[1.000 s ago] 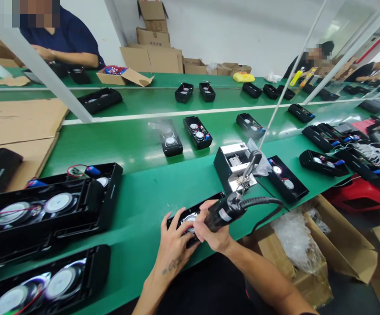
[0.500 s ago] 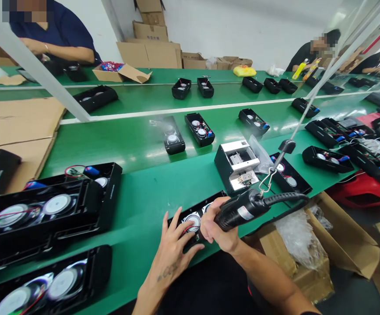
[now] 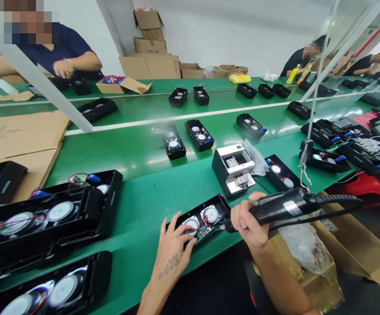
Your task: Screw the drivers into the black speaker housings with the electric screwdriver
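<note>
A black speaker housing (image 3: pixel 223 204) lies on the green bench in front of me, with two round speakers, red wires and a small circuit board inside. My left hand (image 3: pixel 175 245) grips its left end, fingers across the housing and thumb at the near side. In my right hand (image 3: pixel 249 222) is a black electric screwdriver (image 3: pixel 280 206), held nearly level and hung from a hook and cord. Its tip points left, close to the housing's right end; whether it touches cannot be made out. Just behind the housing stands a silver and black screw feeder (image 3: pixel 234 168).
Several more housings (image 3: pixel 58 214) are stacked at left. Others lie on the conveyor (image 3: pixel 137 148) and at right. Cardboard boxes (image 3: pixel 350 245) with clear plastic stand below the bench's right edge. A slanted white post (image 3: pixel 58 96) rises at left. Co-workers sit across the line.
My right hand has drawn the screwdriver rightward, off the middle of the housing, uncovering the second speaker and circuit board. My left hand stays on the left end.
</note>
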Action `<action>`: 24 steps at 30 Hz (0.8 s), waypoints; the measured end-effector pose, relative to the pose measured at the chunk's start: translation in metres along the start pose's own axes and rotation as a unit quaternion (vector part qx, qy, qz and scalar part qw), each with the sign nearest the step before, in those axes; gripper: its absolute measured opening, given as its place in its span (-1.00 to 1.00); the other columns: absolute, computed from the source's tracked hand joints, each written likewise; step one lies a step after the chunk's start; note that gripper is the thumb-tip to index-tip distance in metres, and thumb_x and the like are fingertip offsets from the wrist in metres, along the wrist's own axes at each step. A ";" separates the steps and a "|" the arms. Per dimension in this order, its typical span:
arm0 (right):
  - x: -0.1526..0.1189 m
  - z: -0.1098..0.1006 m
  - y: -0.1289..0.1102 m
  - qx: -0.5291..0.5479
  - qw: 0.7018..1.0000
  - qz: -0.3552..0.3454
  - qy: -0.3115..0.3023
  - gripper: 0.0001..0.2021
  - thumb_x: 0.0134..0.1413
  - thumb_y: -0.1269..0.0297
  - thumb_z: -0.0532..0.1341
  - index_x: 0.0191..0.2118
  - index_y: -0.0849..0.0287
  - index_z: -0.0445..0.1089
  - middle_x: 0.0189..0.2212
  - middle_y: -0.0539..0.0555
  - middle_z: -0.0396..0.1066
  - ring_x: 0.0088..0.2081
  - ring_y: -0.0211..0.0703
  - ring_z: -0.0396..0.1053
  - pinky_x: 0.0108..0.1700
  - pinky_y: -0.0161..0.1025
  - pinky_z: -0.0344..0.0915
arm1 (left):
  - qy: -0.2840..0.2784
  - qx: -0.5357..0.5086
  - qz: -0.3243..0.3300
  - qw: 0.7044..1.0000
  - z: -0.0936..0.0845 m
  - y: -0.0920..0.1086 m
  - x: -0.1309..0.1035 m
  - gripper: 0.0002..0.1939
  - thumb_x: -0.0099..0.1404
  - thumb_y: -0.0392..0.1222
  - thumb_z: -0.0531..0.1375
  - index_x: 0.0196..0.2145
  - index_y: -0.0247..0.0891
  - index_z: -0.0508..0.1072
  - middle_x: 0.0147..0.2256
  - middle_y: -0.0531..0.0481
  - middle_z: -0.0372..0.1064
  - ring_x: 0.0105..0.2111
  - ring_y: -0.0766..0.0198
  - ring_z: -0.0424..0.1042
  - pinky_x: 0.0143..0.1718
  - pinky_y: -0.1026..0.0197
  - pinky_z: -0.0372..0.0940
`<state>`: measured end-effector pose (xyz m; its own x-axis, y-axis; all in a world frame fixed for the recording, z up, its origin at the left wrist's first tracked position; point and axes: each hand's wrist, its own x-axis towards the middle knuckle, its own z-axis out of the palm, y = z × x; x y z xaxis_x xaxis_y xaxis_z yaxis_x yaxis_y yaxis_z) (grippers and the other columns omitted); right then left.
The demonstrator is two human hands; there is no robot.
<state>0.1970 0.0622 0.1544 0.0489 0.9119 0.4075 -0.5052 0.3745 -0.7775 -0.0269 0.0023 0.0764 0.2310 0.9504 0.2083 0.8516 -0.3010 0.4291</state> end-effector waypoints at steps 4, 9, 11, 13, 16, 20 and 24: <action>-0.004 -0.034 -0.021 -0.036 0.997 -0.023 0.059 -0.74 0.35 0.26 0.32 0.06 -0.08 0.31 -0.60 -0.24 0.13 -0.70 -0.35 0.04 -0.63 -0.36 0.13 | 0.011 0.029 0.007 0.999 0.005 -0.003 -0.002 -0.74 0.39 -0.29 0.21 -0.37 -0.05 0.67 -0.11 0.02 0.66 0.30 -0.35 0.39 0.26 -0.73 0.18; 0.001 -0.085 -0.026 -0.125 0.980 -0.020 0.156 -0.67 0.28 0.18 0.39 0.03 0.01 0.29 -0.61 -0.25 0.20 -0.67 -0.33 0.17 -0.56 -0.32 0.19 | 0.151 0.041 0.097 0.983 -0.011 0.008 0.023 -0.75 0.48 -0.22 0.18 -0.30 -0.07 0.65 0.13 -0.09 0.56 0.38 -0.32 0.30 0.29 -0.71 0.19; 0.012 -0.104 -0.018 -0.204 0.959 -0.016 0.195 -0.60 0.22 0.08 0.42 0.04 0.06 0.32 -0.63 -0.24 0.24 -0.66 -0.27 0.22 -0.53 -0.26 0.24 | 0.161 0.016 0.133 0.978 -0.022 0.029 0.067 -0.81 0.49 -0.19 0.22 -0.23 -0.05 0.65 0.19 -0.07 0.52 0.45 -0.20 0.21 0.44 -0.57 0.09; 0.026 -0.120 -0.006 -0.286 0.935 0.004 0.211 -0.54 0.14 -0.02 0.44 0.02 0.12 0.37 -0.63 -0.19 0.30 -0.64 -0.19 0.27 -0.51 -0.20 0.29 | 0.149 -0.021 0.162 0.975 -0.029 0.059 0.128 -0.85 0.48 -0.19 0.25 -0.21 -0.05 0.65 0.14 -0.05 0.55 0.44 -0.12 0.25 0.49 -0.48 0.04; 0.042 -0.137 0.012 -0.383 0.904 0.043 0.186 -0.48 0.02 -0.08 0.45 -0.01 0.16 0.46 -0.49 -0.01 0.51 -0.48 -0.01 0.48 -0.36 -0.08 0.46 | 0.132 -0.023 0.158 0.978 -0.033 0.094 0.210 -0.78 0.48 -0.28 0.22 -0.02 -0.11 0.63 0.23 -0.16 0.48 0.39 -0.10 0.33 0.46 -0.47 0.10; 0.028 -0.155 0.035 -0.432 0.884 -0.025 0.176 -0.34 0.12 -0.07 0.38 0.24 0.19 0.37 -0.05 0.25 0.61 -0.05 0.19 0.60 0.05 0.12 0.53 | 0.106 0.012 0.169 0.980 -0.032 0.083 0.224 -0.65 0.47 -0.18 0.29 0.18 -0.10 0.52 0.29 -0.19 0.42 0.32 0.01 0.42 0.38 -0.23 0.32; -0.027 -0.152 0.072 -0.455 0.851 -0.127 0.229 -0.54 0.27 -0.11 0.30 0.06 0.15 0.47 -0.10 0.28 0.57 -0.09 0.21 0.56 0.05 0.20 0.52 | 0.059 0.055 0.141 0.987 -0.031 0.024 0.141 -0.88 0.45 -0.15 0.29 -0.09 -0.12 0.61 0.08 -0.07 0.59 -0.01 0.16 0.65 0.07 0.10 0.56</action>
<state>0.2905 0.0898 0.0147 0.4926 0.6741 0.5505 0.4374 0.3550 -0.8262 0.0117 0.1267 0.1432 0.4150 0.8129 0.4087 0.8093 -0.5350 0.2424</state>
